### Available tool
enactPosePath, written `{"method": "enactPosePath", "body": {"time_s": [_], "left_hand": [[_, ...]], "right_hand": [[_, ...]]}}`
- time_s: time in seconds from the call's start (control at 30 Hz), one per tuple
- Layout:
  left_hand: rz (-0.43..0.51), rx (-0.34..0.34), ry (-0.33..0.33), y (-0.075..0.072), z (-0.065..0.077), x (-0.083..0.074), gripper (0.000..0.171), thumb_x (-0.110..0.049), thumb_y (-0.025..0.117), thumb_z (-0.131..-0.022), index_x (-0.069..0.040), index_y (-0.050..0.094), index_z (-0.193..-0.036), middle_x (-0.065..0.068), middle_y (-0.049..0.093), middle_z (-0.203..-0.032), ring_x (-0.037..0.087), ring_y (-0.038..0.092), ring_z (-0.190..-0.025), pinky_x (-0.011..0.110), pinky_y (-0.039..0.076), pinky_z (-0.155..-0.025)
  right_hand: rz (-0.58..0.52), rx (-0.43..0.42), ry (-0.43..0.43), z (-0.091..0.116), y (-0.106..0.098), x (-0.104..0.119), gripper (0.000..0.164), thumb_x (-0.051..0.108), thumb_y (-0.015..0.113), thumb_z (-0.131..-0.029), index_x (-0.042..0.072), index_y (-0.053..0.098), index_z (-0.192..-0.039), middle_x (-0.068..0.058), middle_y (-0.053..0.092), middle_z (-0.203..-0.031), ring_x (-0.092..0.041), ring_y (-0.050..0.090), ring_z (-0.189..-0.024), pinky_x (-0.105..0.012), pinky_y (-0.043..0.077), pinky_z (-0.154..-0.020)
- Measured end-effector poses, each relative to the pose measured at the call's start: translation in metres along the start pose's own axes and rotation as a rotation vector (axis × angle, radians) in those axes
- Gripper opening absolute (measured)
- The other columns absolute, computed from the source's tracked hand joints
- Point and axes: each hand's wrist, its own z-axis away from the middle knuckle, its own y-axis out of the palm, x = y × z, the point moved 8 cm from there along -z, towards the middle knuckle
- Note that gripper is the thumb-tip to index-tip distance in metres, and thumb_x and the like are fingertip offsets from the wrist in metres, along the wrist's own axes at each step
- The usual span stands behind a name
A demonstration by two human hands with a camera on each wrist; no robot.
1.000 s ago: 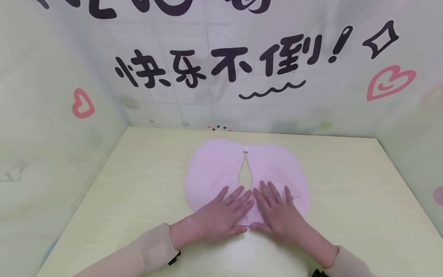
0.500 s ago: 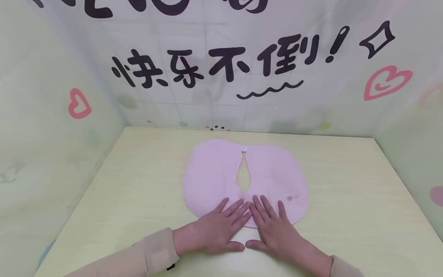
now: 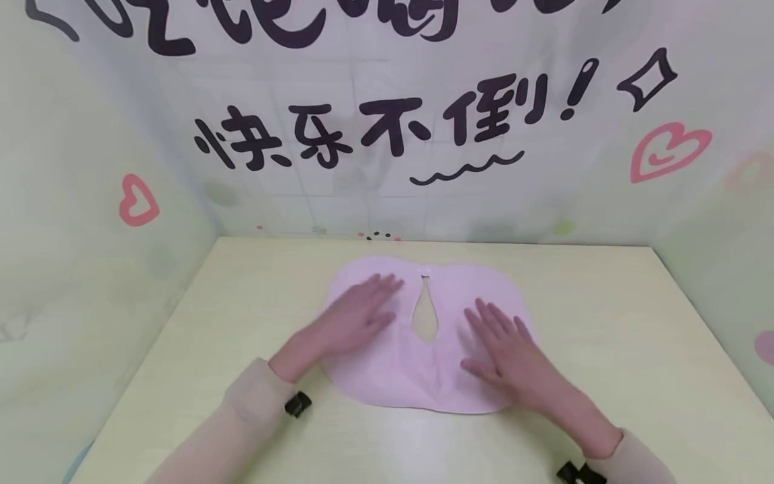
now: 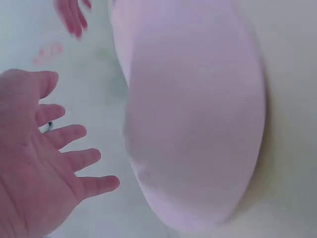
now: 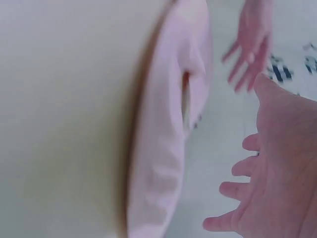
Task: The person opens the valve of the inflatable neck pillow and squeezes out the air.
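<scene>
A pink cloth bib (image 3: 423, 376) with a teardrop-shaped opening in its middle lies flat on the table. My left hand (image 3: 353, 316) is over its left half, fingers straight and holding nothing. Over the right half, my right hand (image 3: 510, 353) has its fingers extended and somewhat spread. Both wrist views show a gap between the palms and the cloth: the left palm (image 4: 29, 158) faces the bib (image 4: 193, 114) from above, and so does the right palm (image 5: 287, 158). Slight creases run below the opening.
A pale wooden table (image 3: 254, 302) carries the bib. Behind it hangs a white printed curtain (image 3: 375, 202) with black lettering and pink hearts, which also closes off both sides. Black straps (image 3: 297, 404) show at both wrists.
From the bib's near edge, both hands have lifted and moved apart and away from me, the left farther. The whole bib is now uncovered at its near edge. The head view has tilted slightly up.
</scene>
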Motion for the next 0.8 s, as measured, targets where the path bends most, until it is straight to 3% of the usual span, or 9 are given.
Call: {"method": "enactPosePath", "body": {"time_s": [0.13,0.23,0.37,0.47,0.6,0.7,0.8], "left_hand": [[0.175,-0.114,-0.156,-0.024,-0.015,0.055,0.063,-0.024,0.054,-0.107,-0.004,0.029,-0.161,0.020,0.032,-0.163,0.038,0.030,-0.150,0.053,0.023,-0.121],[0.275,-0.149,-0.259,-0.026,-0.019,0.091,0.064,-0.021,0.055,-0.105,-0.003,0.028,-0.161,0.023,0.033,-0.162,0.041,0.031,-0.149,0.055,0.024,-0.120],[0.379,-0.175,-0.370,-0.023,-0.016,0.122,0.063,-0.020,0.053,-0.105,-0.002,0.030,-0.160,0.025,0.037,-0.159,0.045,0.036,-0.144,0.057,0.031,-0.116],[0.435,-0.195,-0.428,-0.023,-0.014,0.134,0.062,-0.020,0.052,-0.104,-0.001,0.030,-0.159,0.026,0.041,-0.155,0.046,0.045,-0.138,0.057,0.039,-0.111],[0.460,-0.228,-0.550,-0.027,-0.013,0.146,0.062,-0.023,0.050,-0.102,0.002,0.034,-0.157,0.028,0.052,-0.143,0.041,0.059,-0.121,0.051,0.051,-0.098],[0.492,-0.187,-0.675,-0.025,-0.011,0.152,0.062,-0.027,0.050,-0.101,0.005,0.039,-0.153,0.029,0.058,-0.134,0.036,0.066,-0.103,0.044,0.058,-0.083],[0.537,-0.085,-0.739,-0.018,-0.011,0.150,0.061,-0.028,0.051,-0.100,0.010,0.045,-0.147,0.028,0.059,-0.131,0.032,0.066,-0.095,0.039,0.059,-0.075]], "right_hand": [[-0.075,-0.092,0.098,-0.012,-0.030,-0.034,0.076,0.037,0.060,-0.104,-0.002,0.026,-0.160,-0.028,0.021,-0.164,-0.050,0.026,-0.147,-0.067,0.026,-0.114],[-0.135,-0.151,0.180,-0.018,-0.043,-0.057,0.075,0.032,0.062,-0.104,-0.003,0.025,-0.160,-0.028,0.025,-0.164,-0.051,0.030,-0.145,-0.067,0.031,-0.111],[-0.218,-0.216,0.304,-0.025,-0.046,-0.090,0.068,0.026,0.061,-0.104,-0.006,0.031,-0.157,-0.031,0.040,-0.154,-0.050,0.050,-0.130,-0.066,0.043,-0.100],[-0.303,-0.227,0.390,-0.032,-0.039,-0.113,0.064,0.022,0.059,-0.104,-0.008,0.032,-0.154,-0.036,0.047,-0.145,-0.051,0.057,-0.118,-0.063,0.047,-0.094],[-0.448,-0.155,0.512,-0.039,-0.024,-0.137,0.068,0.025,0.056,-0.105,-0.010,0.027,-0.155,-0.037,0.040,-0.151,-0.052,0.048,-0.131,-0.062,0.044,-0.103],[-0.567,-0.103,0.587,-0.042,-0.014,-0.150,0.069,0.028,0.053,-0.106,-0.012,0.024,-0.156,-0.035,0.034,-0.155,-0.050,0.043,-0.138,-0.057,0.040,-0.109],[-0.737,-0.078,0.632,-0.043,-0.008,-0.156,0.069,0.027,0.049,-0.107,-0.012,0.020,-0.157,-0.035,0.034,-0.156,-0.048,0.045,-0.137,-0.050,0.044,-0.109]]}}
